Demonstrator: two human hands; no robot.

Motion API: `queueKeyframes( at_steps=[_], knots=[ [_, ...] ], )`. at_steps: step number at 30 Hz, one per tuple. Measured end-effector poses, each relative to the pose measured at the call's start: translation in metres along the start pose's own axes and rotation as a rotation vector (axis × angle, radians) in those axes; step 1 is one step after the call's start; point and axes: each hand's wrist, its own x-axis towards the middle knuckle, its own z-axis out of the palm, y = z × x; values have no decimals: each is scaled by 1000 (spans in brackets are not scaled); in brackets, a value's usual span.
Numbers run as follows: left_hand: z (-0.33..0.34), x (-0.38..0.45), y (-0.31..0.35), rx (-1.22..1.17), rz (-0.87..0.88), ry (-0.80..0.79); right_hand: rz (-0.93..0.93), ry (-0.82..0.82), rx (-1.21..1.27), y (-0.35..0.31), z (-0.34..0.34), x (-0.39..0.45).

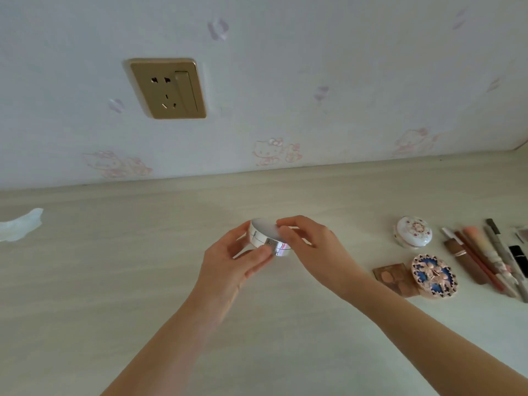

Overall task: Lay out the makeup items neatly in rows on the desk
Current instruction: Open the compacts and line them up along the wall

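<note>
Both hands [228, 252] on round compact [268, 237] (underside hidden, rt-edge items cropped).

The round compact [268, 237] is silvery white; another compact [414, 232] is white with pink flowers, a third [434, 277] blue with rose-gold petals; the palette [393, 278] looks brownish; the desk [143, 281] pale wood-grain, the socket [168, 88] gold

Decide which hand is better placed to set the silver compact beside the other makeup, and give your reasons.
Probably the right hand: both it and the left hand grip the silver compact, but the other makeup lies on its side.
</note>
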Motion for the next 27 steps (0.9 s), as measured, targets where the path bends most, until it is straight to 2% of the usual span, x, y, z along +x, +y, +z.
queueKeyframes(
  at_steps=[5, 12, 19, 27],
  knots=[
    [-18, 7, -12, -44, 45, -80, -164, -62, -1, 18, 8, 5],
    [-25, 7, -30, 45, 170, -97, -332, -2, -60, 38, 19, 4],
    [-29, -16, -46, 95, 265, -111, -417, -8, -152, 45, 25, -23],
    [-30, -83, -64, 90, 298, -119, -452, 32, -231, 45, 34, -94]
  ],
)
